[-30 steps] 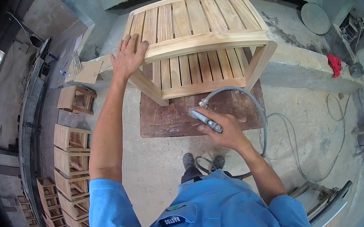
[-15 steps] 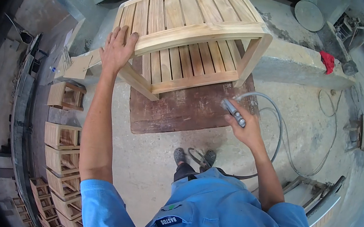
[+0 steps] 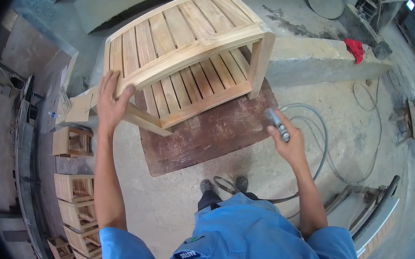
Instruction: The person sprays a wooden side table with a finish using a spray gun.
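A pale wooden bench with a slatted top and a slatted lower shelf stands on a worn brown board. My left hand grips the bench's near left corner, fingers over the top edge and thumb along the front rail. In my right hand is a metal air blow gun, its front end blurred. It points up and left, apart from the bench and above the board's right edge. A grey hose loops beside that hand.
Several small wooden frames are stacked at the left. A low concrete ledge runs behind the bench, with a red cloth on it. Hose coils lie on the floor at right, near a metal frame. Cardboard lies beside my left hand.
The view has turned, so the bench and board appear lower and further left. My right hand with the air blow gun has moved right, away from the bench. My left hand stays at its corner.
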Action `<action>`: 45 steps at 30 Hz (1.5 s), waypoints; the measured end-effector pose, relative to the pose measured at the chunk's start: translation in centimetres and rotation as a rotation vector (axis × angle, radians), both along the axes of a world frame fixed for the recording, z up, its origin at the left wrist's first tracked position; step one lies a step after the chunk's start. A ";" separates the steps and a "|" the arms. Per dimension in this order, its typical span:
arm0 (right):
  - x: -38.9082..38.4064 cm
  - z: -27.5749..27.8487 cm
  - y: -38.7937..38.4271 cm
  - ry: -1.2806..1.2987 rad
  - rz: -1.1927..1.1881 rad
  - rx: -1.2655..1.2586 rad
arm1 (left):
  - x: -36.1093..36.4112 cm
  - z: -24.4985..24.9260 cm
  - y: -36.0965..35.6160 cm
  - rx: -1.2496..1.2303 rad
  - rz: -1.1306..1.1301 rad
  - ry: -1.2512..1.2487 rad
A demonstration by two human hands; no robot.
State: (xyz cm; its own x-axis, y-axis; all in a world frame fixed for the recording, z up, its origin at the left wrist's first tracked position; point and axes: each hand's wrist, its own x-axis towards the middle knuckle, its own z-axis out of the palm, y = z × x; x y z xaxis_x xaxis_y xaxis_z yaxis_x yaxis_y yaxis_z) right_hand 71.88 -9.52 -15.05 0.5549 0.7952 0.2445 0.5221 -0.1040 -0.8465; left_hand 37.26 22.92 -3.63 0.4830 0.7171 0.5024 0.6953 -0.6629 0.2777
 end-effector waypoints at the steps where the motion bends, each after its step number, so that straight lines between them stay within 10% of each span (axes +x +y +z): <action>1: 0.2 0.3 0.0 -0.027 -0.068 0.004 | -0.5 -0.3 -0.7 0.001 -0.012 0.007; 8: -4.1 1.0 0.9 0.213 0.300 0.013 | -3.2 -6.3 -1.2 -0.223 0.099 -0.582; 17: -7.7 -1.7 2.4 0.254 -0.049 0.177 | -0.8 1.5 13.9 -0.526 0.164 -0.740; 38: -9.2 -7.2 3.5 0.479 -0.583 0.508 | 0.3 4.3 30.0 -0.726 0.233 -0.260; 45: -16.7 -5.7 6.6 0.228 -0.104 0.446 | 0.4 4.9 29.8 -0.729 0.305 -0.190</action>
